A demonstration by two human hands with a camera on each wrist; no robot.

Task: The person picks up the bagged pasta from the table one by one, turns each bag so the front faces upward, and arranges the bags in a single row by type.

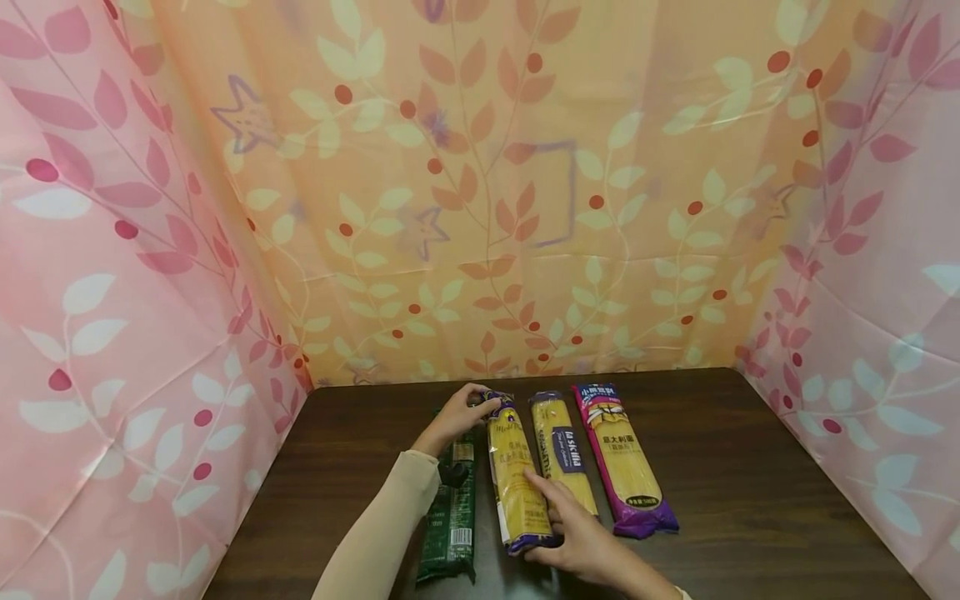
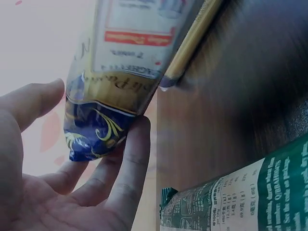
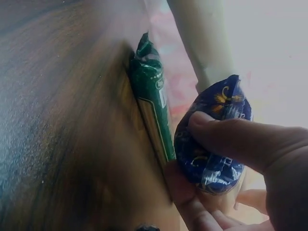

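Note:
A yellow spaghetti packet with dark blue ends (image 1: 517, 475) lies lengthwise between the two hands. My left hand (image 1: 460, 419) is at its far end, thumb on one side and fingers on the other; the left wrist view shows the fingers around the blue end (image 2: 98, 132). At the near end my right hand (image 1: 573, 537) grips the packet, its thumb over the blue end (image 3: 211, 144) and its fingers along the side and beneath. To the left, partly behind the left forearm, lies a green pasta packet (image 1: 450, 533).
Just right of the held packet is another spaghetti packet with a purple label (image 1: 567, 454). Further right lies a pink and purple pasta packet (image 1: 626, 458). All are on a dark wooden table (image 1: 750, 500), enclosed by patterned curtains (image 1: 480, 192) at the back and sides.

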